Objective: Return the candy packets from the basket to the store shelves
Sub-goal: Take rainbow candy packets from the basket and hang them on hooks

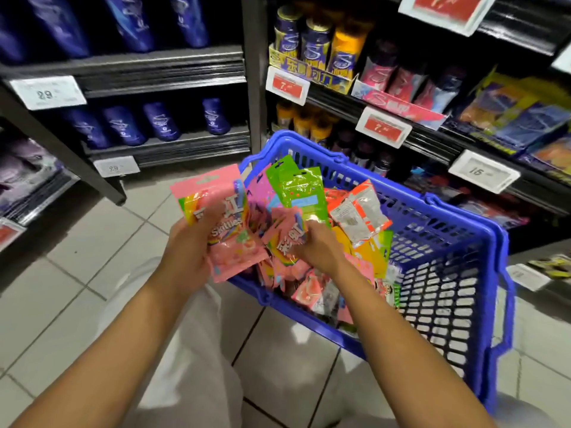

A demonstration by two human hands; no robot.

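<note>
Our left hand (188, 251) grips a pink packet (225, 223) beside the basket (448, 304); our right hand (318, 245) pinches another pink packet (289, 231) over the heap. Many packets remain inside, so we judge most work remains. Beyond, shelves (432, 143) wait.

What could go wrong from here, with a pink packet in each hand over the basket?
The left hand holds a pink packet outside the basket's rim, so a slip would probably drop it on the floor. The right hand pinches another packet amid the pile; lifting may drag neighbours out. The nearby shelves show no matching pink packets, so misplacing is possible.
</note>
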